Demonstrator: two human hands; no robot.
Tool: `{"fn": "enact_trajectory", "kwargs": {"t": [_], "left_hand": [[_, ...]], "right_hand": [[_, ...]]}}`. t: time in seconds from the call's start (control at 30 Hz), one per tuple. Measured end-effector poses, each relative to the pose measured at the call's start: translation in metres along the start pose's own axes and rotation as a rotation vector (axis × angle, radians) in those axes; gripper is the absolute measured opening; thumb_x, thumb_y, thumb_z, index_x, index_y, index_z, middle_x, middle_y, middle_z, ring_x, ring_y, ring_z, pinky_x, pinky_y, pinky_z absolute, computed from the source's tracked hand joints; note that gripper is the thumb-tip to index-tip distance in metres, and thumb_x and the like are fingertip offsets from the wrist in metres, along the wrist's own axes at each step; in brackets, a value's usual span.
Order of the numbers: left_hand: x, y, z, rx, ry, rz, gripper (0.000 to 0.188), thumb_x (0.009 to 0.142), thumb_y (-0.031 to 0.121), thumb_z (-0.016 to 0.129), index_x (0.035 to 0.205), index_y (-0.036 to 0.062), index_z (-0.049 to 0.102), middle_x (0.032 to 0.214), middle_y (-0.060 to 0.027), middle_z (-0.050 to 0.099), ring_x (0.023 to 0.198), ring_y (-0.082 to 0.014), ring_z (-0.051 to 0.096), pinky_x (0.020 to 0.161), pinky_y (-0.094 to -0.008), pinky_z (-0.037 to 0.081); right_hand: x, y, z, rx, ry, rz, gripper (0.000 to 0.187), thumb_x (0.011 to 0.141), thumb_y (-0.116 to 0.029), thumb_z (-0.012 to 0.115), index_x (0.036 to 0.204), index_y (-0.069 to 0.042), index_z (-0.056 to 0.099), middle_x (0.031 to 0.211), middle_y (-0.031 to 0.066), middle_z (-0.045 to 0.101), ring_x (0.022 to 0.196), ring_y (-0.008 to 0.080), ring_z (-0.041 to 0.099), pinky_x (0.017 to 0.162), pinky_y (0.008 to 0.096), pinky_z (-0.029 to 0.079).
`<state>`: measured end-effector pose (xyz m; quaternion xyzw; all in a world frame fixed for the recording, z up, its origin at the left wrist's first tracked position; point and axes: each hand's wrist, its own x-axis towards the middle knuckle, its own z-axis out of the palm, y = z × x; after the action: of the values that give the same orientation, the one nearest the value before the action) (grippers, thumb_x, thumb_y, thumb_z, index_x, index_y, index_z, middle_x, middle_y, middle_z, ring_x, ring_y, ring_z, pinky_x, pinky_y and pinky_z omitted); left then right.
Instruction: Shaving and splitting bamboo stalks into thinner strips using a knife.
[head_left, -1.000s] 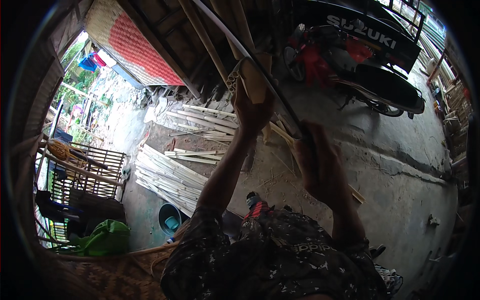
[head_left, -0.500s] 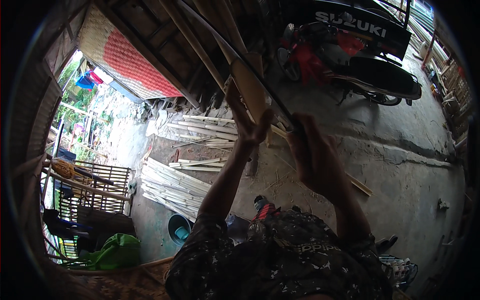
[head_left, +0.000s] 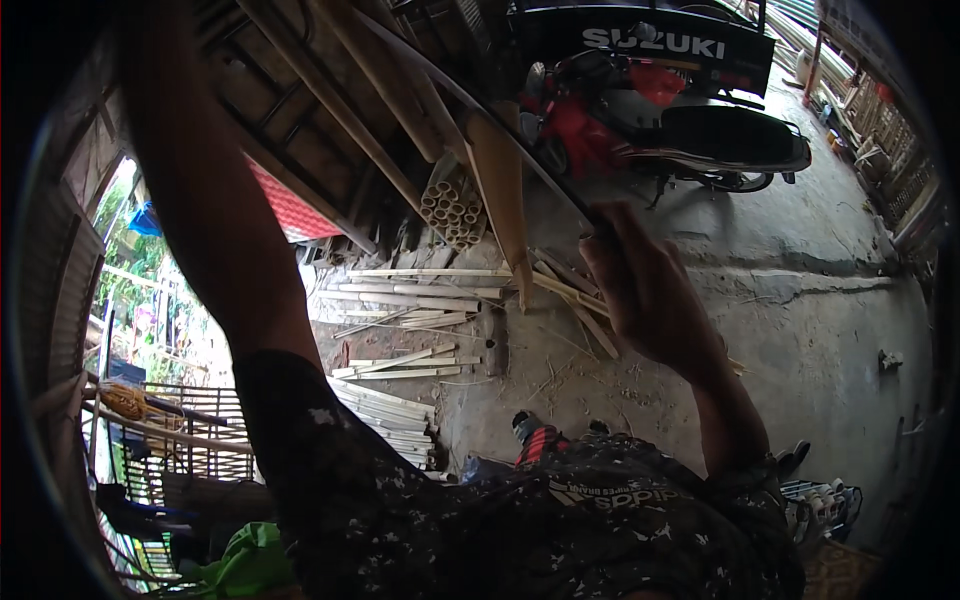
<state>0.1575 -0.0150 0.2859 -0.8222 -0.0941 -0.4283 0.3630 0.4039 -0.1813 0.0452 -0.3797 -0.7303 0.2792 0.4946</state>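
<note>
My right hand (head_left: 640, 285) is closed around the near end of a long, thin, dark blade-like tool (head_left: 530, 160). The tool runs up and left from my fist; whether it is a knife or a saw I cannot make out. It passes across a wide pale bamboo piece (head_left: 498, 195), which stands tilted with its narrow end low. My left arm (head_left: 215, 220) reaches far up and left, and its hand lies beyond the picture's upper edge. Just left of the bamboo piece is a bundle of bamboo poles (head_left: 455, 210) with round cut ends showing.
Split bamboo strips (head_left: 410, 290) lie on the floor, with a pile of pale slats (head_left: 395, 420) nearer. A red and black motorcycle (head_left: 690, 140) stands at the far right. Long poles (head_left: 330, 100) lean at the upper left. A green bag (head_left: 245, 560) is at the lower left.
My left hand has let go of the bamboo piece and swung up and left out of view. My right hand still grips the tool. The view has shifted.
</note>
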Motion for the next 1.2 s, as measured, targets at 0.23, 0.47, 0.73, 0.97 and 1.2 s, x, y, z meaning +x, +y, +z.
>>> {"fn": "enact_trajectory", "kwargs": {"t": [0.23, 0.47, 0.73, 0.97, 1.2], "left_hand": [[-0.21, -0.007, 0.189, -0.729, -0.501, -0.448, 0.032, 0.104, 0.013, 0.05, 0.134, 0.0107, 0.061, 0.144, -0.0148, 0.054, 0.137, -0.0299, 0.046, 0.118, -0.0434, 0.031], [-0.205, -0.02, 0.212, -0.775, -0.428, -0.441, 0.031, 0.102, 0.011, 0.056, 0.132, 0.0105, 0.064, 0.151, -0.0121, 0.05, 0.147, -0.0232, 0.037, 0.122, -0.0384, 0.028], [-0.221, -0.082, 0.233, -0.764, -0.387, -0.37, 0.029, 0.101, 0.011, 0.057, 0.129, 0.0072, 0.065, 0.147, -0.0123, 0.054, 0.142, -0.0241, 0.044, 0.119, -0.0379, 0.034], [-0.412, -0.073, 0.32, -1.0, -0.448, -0.646, 0.032, 0.101, 0.016, 0.056, 0.131, 0.0055, 0.063, 0.148, -0.0128, 0.053, 0.141, -0.0243, 0.044, 0.118, -0.0377, 0.035], [-0.492, -0.127, 0.328, -1.042, -0.615, -0.724, 0.037, 0.101, 0.022, 0.055, 0.132, 0.0039, 0.061, 0.149, -0.0133, 0.051, 0.14, -0.0245, 0.045, 0.117, -0.0375, 0.035]], "right_hand": [[-0.014, 0.093, 0.035, -0.079, -0.019, 0.038, 0.015, 0.103, -0.017, 0.051, 0.11, -0.004, 0.049, 0.07, 0.0198, 0.062, 0.063, 0.0416, 0.065, 0.058, 0.0511, 0.046], [0.005, 0.083, 0.032, -0.044, -0.119, 0.213, 0.022, 0.103, -0.025, 0.052, 0.107, -0.003, 0.05, 0.081, 0.0246, 0.065, 0.074, 0.0454, 0.065, 0.064, 0.0513, 0.046], [0.067, 0.104, 0.041, 0.016, -0.078, 0.152, 0.02, 0.103, -0.021, 0.054, 0.111, -0.003, 0.052, 0.079, 0.0187, 0.064, 0.071, 0.036, 0.064, 0.065, 0.0432, 0.047], [0.093, 0.276, 0.14, -0.383, -0.295, 0.485, 0.025, 0.103, -0.029, 0.052, 0.117, -0.009, 0.055, 0.092, 0.0206, 0.068, 0.084, 0.0443, 0.066, 0.073, 0.0522, 0.05], [0.141, 0.292, 0.218, -0.204, -0.185, 0.429, 0.028, 0.101, -0.032, 0.053, 0.12, -0.011, 0.053, 0.086, 0.0194, 0.068, 0.083, 0.0445, 0.065, 0.074, 0.0539, 0.048]]}}
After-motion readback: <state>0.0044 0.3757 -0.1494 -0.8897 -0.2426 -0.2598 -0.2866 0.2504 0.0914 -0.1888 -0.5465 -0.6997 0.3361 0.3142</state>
